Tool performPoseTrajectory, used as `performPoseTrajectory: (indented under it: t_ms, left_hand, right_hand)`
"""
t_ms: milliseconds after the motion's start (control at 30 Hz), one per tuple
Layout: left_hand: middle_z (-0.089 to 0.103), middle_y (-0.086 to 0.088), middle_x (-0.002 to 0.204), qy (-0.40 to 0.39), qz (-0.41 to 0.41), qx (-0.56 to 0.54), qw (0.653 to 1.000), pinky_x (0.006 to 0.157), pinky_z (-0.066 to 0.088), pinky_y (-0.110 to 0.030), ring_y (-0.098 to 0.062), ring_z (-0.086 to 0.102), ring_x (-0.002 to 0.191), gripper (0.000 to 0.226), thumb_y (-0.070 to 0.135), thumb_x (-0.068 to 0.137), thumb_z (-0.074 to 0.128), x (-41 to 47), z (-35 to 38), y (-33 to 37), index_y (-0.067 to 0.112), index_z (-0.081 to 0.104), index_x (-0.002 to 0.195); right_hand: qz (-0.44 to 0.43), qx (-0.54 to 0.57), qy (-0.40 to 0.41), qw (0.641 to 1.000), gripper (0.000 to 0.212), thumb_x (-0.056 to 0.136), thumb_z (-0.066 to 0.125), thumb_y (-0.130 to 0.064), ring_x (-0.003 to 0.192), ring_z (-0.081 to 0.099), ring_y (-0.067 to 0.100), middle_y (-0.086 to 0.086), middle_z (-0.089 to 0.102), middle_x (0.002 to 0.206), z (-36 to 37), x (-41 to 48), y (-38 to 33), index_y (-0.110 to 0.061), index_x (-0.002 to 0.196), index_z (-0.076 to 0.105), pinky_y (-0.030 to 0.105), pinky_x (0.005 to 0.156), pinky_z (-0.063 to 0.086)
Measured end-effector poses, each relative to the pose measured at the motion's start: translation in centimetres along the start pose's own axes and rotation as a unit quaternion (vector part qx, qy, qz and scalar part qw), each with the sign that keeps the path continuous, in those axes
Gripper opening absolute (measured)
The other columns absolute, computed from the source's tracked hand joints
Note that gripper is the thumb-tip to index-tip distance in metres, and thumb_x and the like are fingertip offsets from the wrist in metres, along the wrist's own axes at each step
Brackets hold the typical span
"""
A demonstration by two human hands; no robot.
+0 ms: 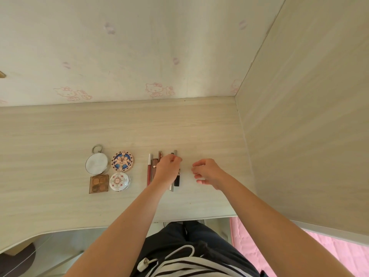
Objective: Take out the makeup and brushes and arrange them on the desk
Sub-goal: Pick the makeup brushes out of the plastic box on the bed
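Observation:
On the pale wood desk (60, 132) lie a round silver mirror compact (97, 164), a blue-and-gold round compact (122, 160), a brown square palette (98, 184) and a white floral round compact (119, 181). Right of them runs a row of slim sticks: a red lip pencil (148, 168), a pink-brown tube (154, 166) and others partly hidden. My left hand (168, 166) lies over this row, fingers curled on the top of a thin grey pencil (175, 152). A black tube (177, 180) sits below the hand. My right hand (207, 172) hovers to the right, fingers loosely curled, holding nothing.
A wall with pink cat drawings (154, 89) rises behind the desk. A wood side panel (299, 136) closes the right. The desk's front edge (189, 218) runs near my legs, with a pink quilted cover (329, 254) at the lower right. A white cable (159, 260) hangs at my waist.

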State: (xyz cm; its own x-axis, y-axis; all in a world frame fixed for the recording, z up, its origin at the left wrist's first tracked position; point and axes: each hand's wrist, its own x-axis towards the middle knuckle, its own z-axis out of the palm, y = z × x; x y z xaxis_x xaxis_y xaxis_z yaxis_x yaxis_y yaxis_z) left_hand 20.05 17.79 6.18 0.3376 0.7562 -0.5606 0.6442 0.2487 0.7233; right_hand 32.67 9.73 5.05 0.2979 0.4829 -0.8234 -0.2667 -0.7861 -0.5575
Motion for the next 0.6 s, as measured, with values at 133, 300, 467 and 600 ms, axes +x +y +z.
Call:
performPoseTrajectory:
  t_ms: [133, 300, 467, 600]
  left_hand:
    - [0.055, 0.002, 0.066, -0.034, -0.026, -0.077, 0.996, 0.089, 0.052, -0.046, -0.018, 0.055, 0.069, 0.023, 0.007, 0.088, 0.047, 0.6, 0.2, 0.2, 0.013, 0.067, 0.097]
    - [0.062, 0.005, 0.094, -0.053, -0.002, -0.068, 0.996, 0.083, 0.055, -0.036, -0.014, 0.062, 0.080, 0.030, -0.003, 0.080, 0.056, 1.2, 0.4, 0.5, 0.018, 0.067, 0.099]
    - [0.062, 0.005, 0.096, -0.039, 0.059, 0.035, 0.997, 0.063, 0.046, -0.017, -0.011, 0.058, 0.084, 0.033, 0.006, 0.079, 0.068, 2.0, 1.2, 1.1, 0.017, 0.061, 0.109]
    - [0.063, 0.006, 0.097, -0.042, 0.099, 0.120, 0.987, 0.067, 0.043, -0.016, -0.011, 0.057, 0.088, 0.026, 0.007, 0.078, 0.067, 2.9, 2.4, 1.6, 0.017, 0.064, 0.102]
  right_hand:
    - [0.022, 0.065, 0.016, 0.998, 0.011, 0.082, 0.057, -0.004, 0.058, 0.047, 0.015, 0.005, 0.051, 0.073, -0.9, -0.2, -0.1, -0.011, 0.089, 0.059, 0.025, 0.050, 0.041]
    - [0.011, 0.129, -0.033, 0.991, 0.017, 0.077, 0.051, 0.006, 0.051, 0.044, 0.018, 0.011, 0.047, 0.070, -2.3, -1.1, 0.0, -0.004, 0.089, 0.058, 0.027, 0.049, 0.040]
    - [-0.018, 0.097, -0.001, 0.995, 0.035, 0.086, 0.060, 0.008, 0.084, 0.062, 0.025, 0.018, 0.055, 0.110, -2.8, -1.3, 1.4, -0.005, 0.118, 0.052, 0.034, 0.067, 0.057]
    - [-0.044, 0.049, 0.031, 0.997, 0.034, 0.081, 0.066, 0.009, 0.093, 0.064, 0.028, 0.018, 0.057, 0.112, -2.5, -1.3, 2.6, -0.004, 0.111, 0.055, 0.041, 0.078, 0.058]
